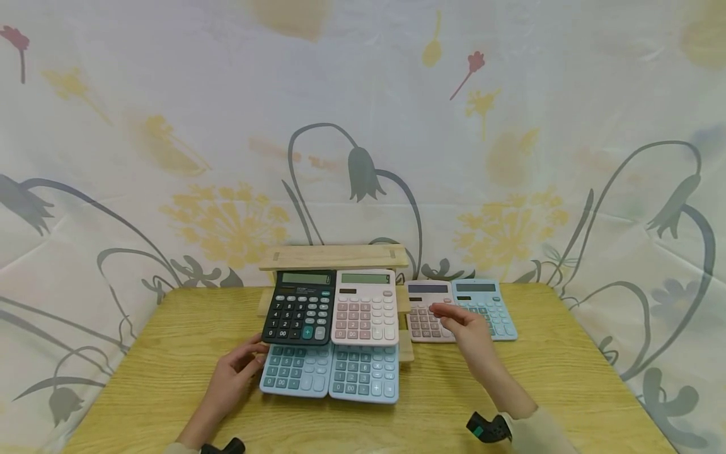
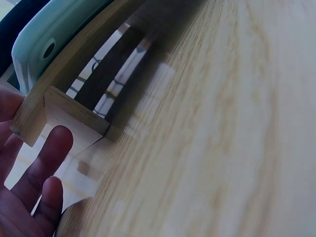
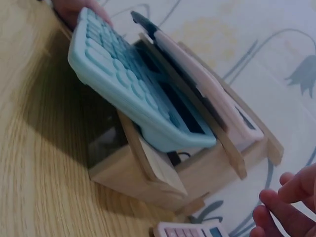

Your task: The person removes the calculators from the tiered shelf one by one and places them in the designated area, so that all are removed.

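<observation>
A wooden tiered stand (image 1: 334, 256) holds a black calculator (image 1: 300, 306) and a pink calculator (image 1: 365, 309) on its upper tier. Below them lean two light blue calculators (image 1: 297, 372), their displays hidden in the head view. My left hand (image 1: 235, 373) is at the stand's left side, loosely bent fingers right at the end of a wooden slat (image 2: 34, 118). Off the stand's right side, my right hand (image 1: 471, 331) hovers with relaxed fingers and nothing in them. It overlaps a second pink calculator (image 1: 428, 315) and another blue calculator (image 1: 493, 309) in the head view.
The stand and the two calculators on its right are on a yellowish wooden table (image 1: 454, 403). Behind the table hangs a pale cloth (image 1: 363, 94) printed with flowers. Slats of the stand jut out past its right side (image 3: 197, 177).
</observation>
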The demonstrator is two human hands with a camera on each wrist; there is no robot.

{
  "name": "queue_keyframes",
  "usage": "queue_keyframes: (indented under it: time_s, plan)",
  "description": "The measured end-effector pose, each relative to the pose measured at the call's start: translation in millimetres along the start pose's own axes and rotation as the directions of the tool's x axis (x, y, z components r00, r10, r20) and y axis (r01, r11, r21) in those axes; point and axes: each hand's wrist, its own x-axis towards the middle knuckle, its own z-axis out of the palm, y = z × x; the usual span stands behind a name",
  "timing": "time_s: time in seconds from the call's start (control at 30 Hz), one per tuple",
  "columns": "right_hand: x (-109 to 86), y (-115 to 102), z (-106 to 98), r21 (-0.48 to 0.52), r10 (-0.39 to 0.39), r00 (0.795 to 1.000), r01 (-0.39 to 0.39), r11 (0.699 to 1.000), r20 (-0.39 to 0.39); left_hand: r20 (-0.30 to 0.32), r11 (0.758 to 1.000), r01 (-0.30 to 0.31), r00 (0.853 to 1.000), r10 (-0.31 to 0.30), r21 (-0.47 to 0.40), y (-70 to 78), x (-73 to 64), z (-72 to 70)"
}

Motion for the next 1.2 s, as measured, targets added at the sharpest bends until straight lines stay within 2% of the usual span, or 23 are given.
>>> queue_keyframes:
  time_s: [0.33,0.57,0.97,1.2]
  plan:
    - [-1.2,-4.1,25.6,-0.018,-0.05,0.996,0.052,0.999,0.076,0.005,1.0,0.009,1.0,-0.009,-0.011,0.8,0.4,-0.2]
    - [-4.9,-7.2,34.2,-0.054,-0.058,0.997,0.061,0.997,0.048,0.004,1.0,0.012,1.0,-0.012,0.007,1.3,-0.7,-0.2]
    - [-13.1,-14.2,46.2,0.017,-0.107,0.984,0.106,0.994,0.14,-0.004,1.0,-0.002,1.0,0.002,0.012,-0.4,-0.4,0.4]
    - [-14.7,-15.9,51.3,0.024,-0.108,0.985,0.106,0.994,0.134,0.016,1.0,0.021,1.0,-0.021,0.012,-2.2,0.1,-0.4]
